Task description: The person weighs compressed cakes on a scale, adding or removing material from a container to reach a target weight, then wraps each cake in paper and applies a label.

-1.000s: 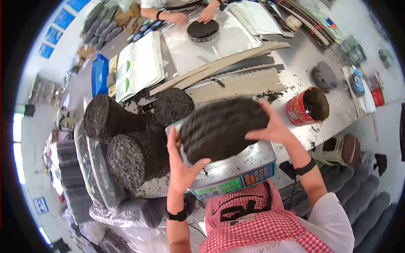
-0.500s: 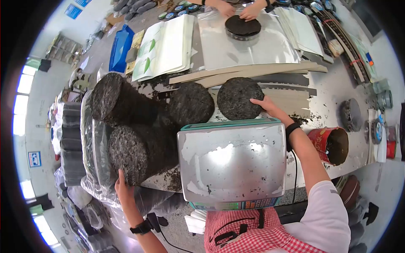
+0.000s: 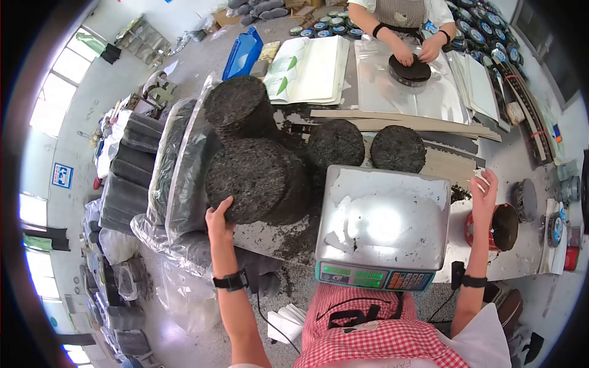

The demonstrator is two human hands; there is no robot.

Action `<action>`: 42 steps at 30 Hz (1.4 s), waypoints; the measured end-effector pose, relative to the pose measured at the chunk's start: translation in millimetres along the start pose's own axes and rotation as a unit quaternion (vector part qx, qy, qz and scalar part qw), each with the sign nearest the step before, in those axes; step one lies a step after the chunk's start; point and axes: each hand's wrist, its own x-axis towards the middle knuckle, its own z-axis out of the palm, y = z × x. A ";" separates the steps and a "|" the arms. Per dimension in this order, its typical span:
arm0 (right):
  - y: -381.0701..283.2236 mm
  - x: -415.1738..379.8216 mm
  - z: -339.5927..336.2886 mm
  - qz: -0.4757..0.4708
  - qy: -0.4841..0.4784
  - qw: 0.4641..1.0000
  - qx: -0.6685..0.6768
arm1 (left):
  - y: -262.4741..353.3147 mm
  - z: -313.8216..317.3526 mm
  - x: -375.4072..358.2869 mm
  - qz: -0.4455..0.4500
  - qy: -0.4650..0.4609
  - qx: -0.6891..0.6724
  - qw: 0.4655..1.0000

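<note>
My left hand touches the lower left edge of a large dark cylindrical block, its fingers bent against the rim. Behind that block is another dark cylinder. My right hand is raised above a red can, fingers apart and holding nothing. Between my hands stands a scale with a bare metal plate. Two round dark cakes, a left one and a right one, lie behind the scale.
Across the table a co-worker's hands work at a dark round cake on a clear sheet. Long pale strips cross the table. Paper stacks and a blue tray lie at the back left. Plastic-wrapped bundles stand left.
My right hand has let go of the right round cake and moved right, over the red can. My left hand stays at the big block. The view has shifted, showing more of the co-worker.
</note>
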 end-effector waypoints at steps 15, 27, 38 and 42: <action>-227.0 -217.0 321.3 -0.430 -0.332 0.838 -0.047 | 15.6 -20.2 -45.7 0.169 -0.191 -0.166 0.953; -245.4 -153.4 262.5 -0.309 0.020 0.948 0.077 | 4.8 -26.6 -9.4 -0.003 -0.375 -0.373 0.849; -234.9 -187.4 274.7 -0.292 -0.181 0.939 0.000 | 8.6 -11.0 -30.4 0.094 -0.216 -0.150 0.960; -230.8 -157.2 247.9 -0.232 0.014 0.962 0.146 | 1.8 -13.8 -21.1 0.123 -0.232 -0.174 0.949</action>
